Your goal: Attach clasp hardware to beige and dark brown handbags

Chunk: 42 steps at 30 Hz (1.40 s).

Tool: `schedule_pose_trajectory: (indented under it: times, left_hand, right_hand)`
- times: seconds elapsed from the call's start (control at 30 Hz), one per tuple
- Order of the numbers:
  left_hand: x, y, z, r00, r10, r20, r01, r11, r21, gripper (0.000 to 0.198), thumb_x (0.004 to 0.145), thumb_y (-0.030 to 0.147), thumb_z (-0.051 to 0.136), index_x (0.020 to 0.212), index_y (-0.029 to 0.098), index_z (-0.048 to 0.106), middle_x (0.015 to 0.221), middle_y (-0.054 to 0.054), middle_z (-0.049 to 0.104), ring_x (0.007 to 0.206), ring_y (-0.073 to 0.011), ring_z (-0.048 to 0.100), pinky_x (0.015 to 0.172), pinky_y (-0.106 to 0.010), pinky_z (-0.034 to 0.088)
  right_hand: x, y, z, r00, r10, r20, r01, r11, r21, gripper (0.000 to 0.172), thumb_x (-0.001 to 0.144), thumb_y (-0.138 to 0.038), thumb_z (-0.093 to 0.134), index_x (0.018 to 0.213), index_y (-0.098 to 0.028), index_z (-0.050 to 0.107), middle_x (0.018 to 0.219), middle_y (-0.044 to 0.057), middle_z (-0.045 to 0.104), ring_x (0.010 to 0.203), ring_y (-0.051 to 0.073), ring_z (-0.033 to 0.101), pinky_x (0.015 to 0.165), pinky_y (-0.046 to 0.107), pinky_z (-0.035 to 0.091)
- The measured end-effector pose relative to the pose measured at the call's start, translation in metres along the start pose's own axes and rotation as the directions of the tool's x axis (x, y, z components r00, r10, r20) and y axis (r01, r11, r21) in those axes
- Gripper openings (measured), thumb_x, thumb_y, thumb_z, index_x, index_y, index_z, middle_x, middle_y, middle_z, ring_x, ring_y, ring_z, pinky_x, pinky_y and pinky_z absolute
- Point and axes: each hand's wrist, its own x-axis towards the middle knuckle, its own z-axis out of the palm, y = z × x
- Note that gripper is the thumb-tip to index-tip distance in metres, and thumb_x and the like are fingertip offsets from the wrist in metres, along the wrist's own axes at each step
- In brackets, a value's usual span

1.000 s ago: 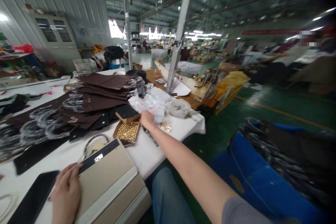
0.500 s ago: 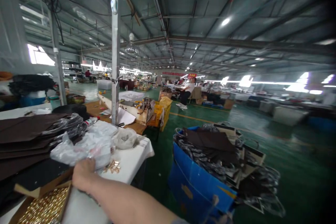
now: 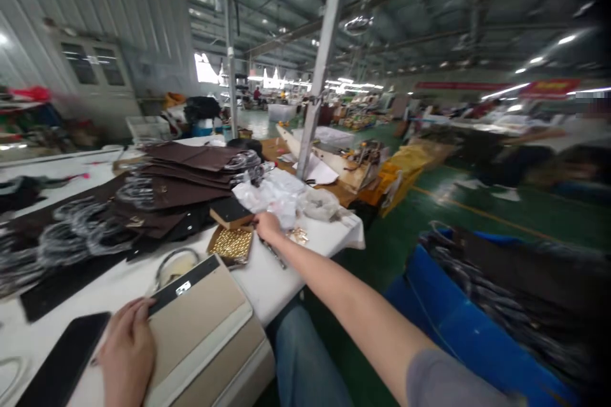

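Note:
My left hand (image 3: 128,346) grips the upper edge of a beige bag (image 3: 205,324) with a dark band and a small metal plate, at the lower left. Across the table, my right hand (image 3: 267,227) is closed beside an open box of gold metal pieces (image 3: 232,245); what its fingers hold, if anything, is hidden. A dark flat piece with a brown edge (image 3: 230,211) lies over the box's back side. Small loose gold pieces (image 3: 299,236) are to the right of my right hand, in front of white plastic bags (image 3: 274,194).
Stacked dark brown pieces (image 3: 186,172) and wrapped handles lie on the white table (image 3: 260,286). A metal post (image 3: 321,70) rises behind the bags. At right stands a blue bin (image 3: 443,299) of dark pieces; a blurred person (image 3: 554,152) is beyond it.
The view has turned left and down, bringing my left hand and the beige bag into sight. My right hand is still near the gold box and plastic bags.

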Motion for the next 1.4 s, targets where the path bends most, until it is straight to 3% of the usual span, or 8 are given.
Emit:
schedule_pose_trajectory:
  times: [0.13,0.3,0.4,0.63,1.03,1.27,1.4]
  left_hand:
    - [0.0,-0.007,0.002,0.997,-0.081,-0.016,0.081,0.997,0.015,0.039,0.111,0.049,0.048,0.113,0.027,0.08,0.132,-0.01,0.075,0.13,-0.0361,0.069,0.125,-0.055,0.049]
    - [0.001,-0.004,0.004,0.997,-0.071,-0.015,0.071,0.997,-0.028,0.038,0.113,0.046,0.047,0.112,0.026,0.08,0.132,-0.01,0.074,0.127,-0.0327,0.069,0.123,-0.051,0.049]
    - [0.0,-0.004,0.0,0.997,-0.068,-0.027,0.066,0.997,-0.039,0.038,0.113,0.046,0.049,0.111,0.026,0.081,0.131,-0.009,0.074,0.124,-0.0318,0.07,0.122,-0.049,0.05]
    - [-0.001,-0.002,-0.003,0.996,-0.089,-0.025,0.088,0.995,-0.047,0.039,0.114,0.046,0.048,0.111,0.026,0.081,0.134,-0.01,0.075,0.127,-0.0324,0.07,0.121,-0.048,0.05]
    - [-0.001,0.0,-0.003,0.995,-0.099,-0.024,0.098,0.994,-0.038,0.039,0.114,0.045,0.048,0.111,0.026,0.082,0.134,-0.01,0.075,0.129,-0.0321,0.069,0.12,-0.048,0.05]
    - [-0.003,0.004,-0.004,0.994,-0.103,-0.029,0.102,0.993,-0.061,0.038,0.114,0.044,0.049,0.111,0.025,0.082,0.133,-0.009,0.075,0.13,-0.0302,0.069,0.121,-0.045,0.049]
    - [-0.003,0.007,-0.006,0.993,-0.113,-0.02,0.111,0.992,-0.052,0.041,0.115,0.045,0.048,0.11,0.024,0.082,0.134,-0.01,0.075,0.132,-0.0308,0.068,0.122,-0.045,0.048]
  right_hand:
    - [0.018,-0.002,0.013,0.999,0.051,0.012,-0.051,0.999,-0.009,0.025,0.1,-0.014,0.07,0.118,-0.016,0.088,0.125,0.022,0.083,0.126,0.033,0.078,0.104,0.036,0.056]
    - [0.027,-0.006,0.021,0.998,0.064,-0.009,-0.064,0.998,-0.011,0.019,0.094,-0.011,0.078,0.109,-0.014,0.088,0.119,0.027,0.083,0.123,0.037,0.079,0.104,0.04,0.058]
    - [0.028,0.001,0.025,0.999,0.029,-0.022,-0.029,0.999,0.038,0.018,0.092,-0.012,0.081,0.108,-0.017,0.089,0.117,0.022,0.084,0.121,0.034,0.08,0.105,0.036,0.058]
    - [0.034,0.032,0.019,0.996,-0.062,-0.064,0.075,0.973,0.219,0.028,0.103,-0.018,0.069,0.126,-0.019,0.085,0.124,0.01,0.085,0.113,0.022,0.08,0.103,0.028,0.057]
    - [0.031,0.044,0.021,0.99,-0.097,-0.102,0.133,0.88,0.456,0.022,0.093,-0.02,0.069,0.107,-0.017,0.087,0.105,0.008,0.087,0.097,0.022,0.079,0.098,0.032,0.059]
    - [0.011,0.039,-0.001,0.981,-0.144,-0.131,0.192,0.824,0.532,0.038,0.101,-0.029,0.065,0.13,-0.013,0.083,0.121,0.012,0.085,0.101,0.022,0.078,0.093,0.031,0.06]
    - [-0.026,0.043,-0.002,0.972,-0.235,-0.022,0.211,0.821,0.531,0.031,0.096,-0.024,0.07,0.121,-0.016,0.086,0.107,0.008,0.086,0.092,0.021,0.078,0.085,0.028,0.059]
